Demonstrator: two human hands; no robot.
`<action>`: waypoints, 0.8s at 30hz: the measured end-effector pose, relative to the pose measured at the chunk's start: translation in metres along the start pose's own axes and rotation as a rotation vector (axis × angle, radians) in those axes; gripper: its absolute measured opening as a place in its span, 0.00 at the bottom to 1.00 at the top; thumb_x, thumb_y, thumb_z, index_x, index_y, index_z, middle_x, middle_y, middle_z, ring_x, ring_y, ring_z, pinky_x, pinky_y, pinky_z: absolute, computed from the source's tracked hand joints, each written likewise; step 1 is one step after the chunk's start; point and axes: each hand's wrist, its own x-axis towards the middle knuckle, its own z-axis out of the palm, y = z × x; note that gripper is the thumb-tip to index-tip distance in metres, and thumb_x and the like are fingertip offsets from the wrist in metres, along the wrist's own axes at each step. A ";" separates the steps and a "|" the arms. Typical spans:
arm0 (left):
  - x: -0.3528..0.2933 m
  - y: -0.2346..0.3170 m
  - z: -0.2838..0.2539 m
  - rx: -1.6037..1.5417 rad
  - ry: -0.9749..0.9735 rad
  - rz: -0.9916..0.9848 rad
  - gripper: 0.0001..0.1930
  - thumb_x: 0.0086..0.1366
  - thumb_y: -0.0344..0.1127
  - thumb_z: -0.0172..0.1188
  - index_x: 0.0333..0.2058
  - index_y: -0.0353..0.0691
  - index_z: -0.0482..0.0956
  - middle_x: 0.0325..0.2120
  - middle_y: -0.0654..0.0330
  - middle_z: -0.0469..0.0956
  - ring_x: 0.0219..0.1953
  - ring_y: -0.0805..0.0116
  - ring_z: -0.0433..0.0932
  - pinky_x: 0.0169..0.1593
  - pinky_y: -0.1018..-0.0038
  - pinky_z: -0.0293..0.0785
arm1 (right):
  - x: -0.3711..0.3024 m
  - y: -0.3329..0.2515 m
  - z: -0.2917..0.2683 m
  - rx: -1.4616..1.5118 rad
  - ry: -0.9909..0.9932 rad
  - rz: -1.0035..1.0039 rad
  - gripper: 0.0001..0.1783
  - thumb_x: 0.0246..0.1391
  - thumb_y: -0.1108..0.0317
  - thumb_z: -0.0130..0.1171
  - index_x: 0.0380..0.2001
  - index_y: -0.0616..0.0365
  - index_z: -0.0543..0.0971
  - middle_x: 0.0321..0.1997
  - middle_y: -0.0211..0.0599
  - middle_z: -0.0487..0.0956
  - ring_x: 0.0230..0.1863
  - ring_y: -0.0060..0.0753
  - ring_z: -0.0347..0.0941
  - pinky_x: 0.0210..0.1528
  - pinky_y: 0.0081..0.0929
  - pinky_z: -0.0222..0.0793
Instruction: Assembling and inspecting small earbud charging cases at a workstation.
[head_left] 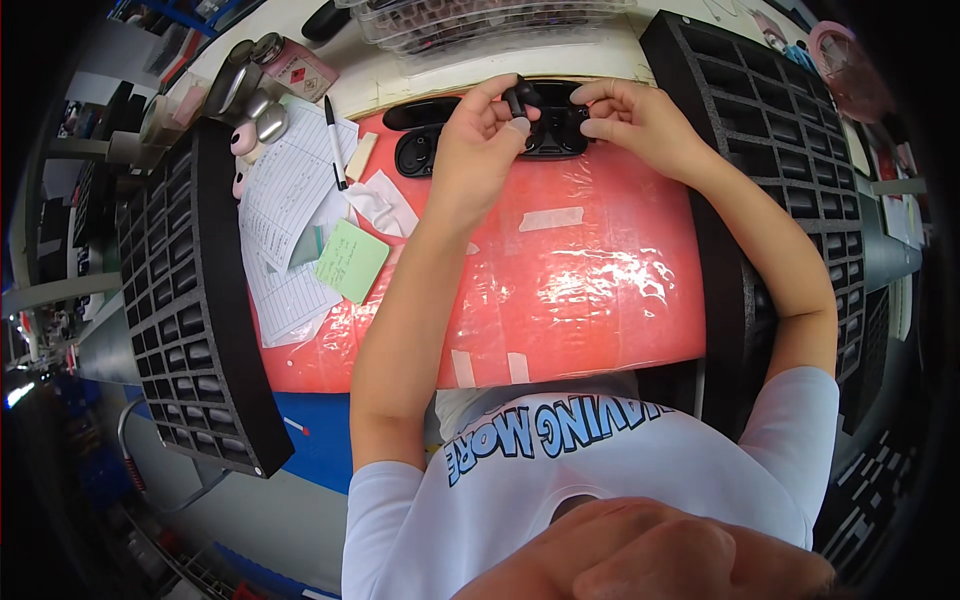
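Note:
Between the fingertips of my left hand (480, 150) is a small black stemmed earbud (518, 100), raised over the left side of an open black earbud case (555, 150). At the right side of that case is my right hand (645, 125), its fingers curled and its thumb and index tips around something dark. Whether that is the case's edge or another small black part, I cannot make out. A second open black case (413, 153) lies to the left, partly hidden by my left hand. Both cases rest at the far edge of the red mat (590, 250).
Black foam trays with many compartments stand left (195, 330) and right (740, 120). Paper sheets (285, 210), a pen (334, 140), a green sticky note (352, 260) and a crumpled tissue (382, 203) lie left. Clear plastic trays (480, 40) stand behind, metal containers (240, 85) far left.

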 end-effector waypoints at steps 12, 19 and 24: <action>-0.007 -0.008 0.005 1.147 0.029 0.343 0.22 0.53 0.27 0.60 0.50 0.36 0.72 0.29 0.52 0.77 0.37 0.53 0.74 0.43 0.60 0.71 | -0.001 -0.005 0.001 0.001 -0.075 -0.125 0.20 0.52 0.76 0.60 0.50 0.63 0.74 0.36 0.33 0.78 0.35 0.20 0.74 0.39 0.20 0.72; -0.005 -0.004 0.008 1.090 -0.003 0.300 0.20 0.52 0.26 0.62 0.46 0.36 0.74 0.30 0.52 0.77 0.37 0.53 0.75 0.42 0.60 0.71 | -0.003 -0.014 0.000 -0.187 0.018 -0.082 0.22 0.49 0.76 0.62 0.50 0.59 0.75 0.36 0.36 0.79 0.37 0.23 0.76 0.41 0.21 0.72; -0.003 -0.011 0.011 1.118 -0.033 0.546 0.18 0.53 0.27 0.62 0.44 0.37 0.74 0.34 0.53 0.76 0.40 0.53 0.74 0.45 0.60 0.70 | 0.002 -0.023 -0.055 -0.544 0.322 -0.350 0.11 0.55 0.69 0.58 0.39 0.62 0.80 0.37 0.39 0.82 0.38 0.30 0.78 0.42 0.26 0.72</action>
